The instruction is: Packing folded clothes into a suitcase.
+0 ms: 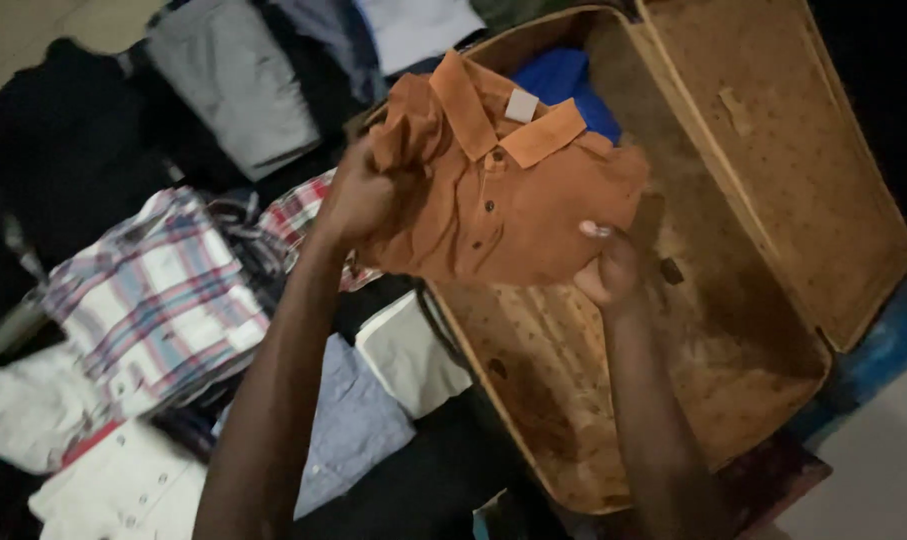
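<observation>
A folded orange polo shirt [503, 190] with a buttoned collar hangs in the air over an open tan suitcase [773, 240]. My left hand [358, 200] grips the shirt's left edge near the shoulder. My right hand [605, 265] pinches its lower right edge from underneath. A blue garment [563, 80] lies in the far end of the suitcase, partly hidden behind the shirt. The lining of the suitcase bottom below my hands shows no other clothes.
Folded clothes lie to the left of the suitcase: a plaid shirt [163, 290], a light blue shirt [358, 425], white shirts [123, 490], a grey garment [238, 85] and dark ones [63, 140]. The raised suitcase lid [773, 110] stands at the right.
</observation>
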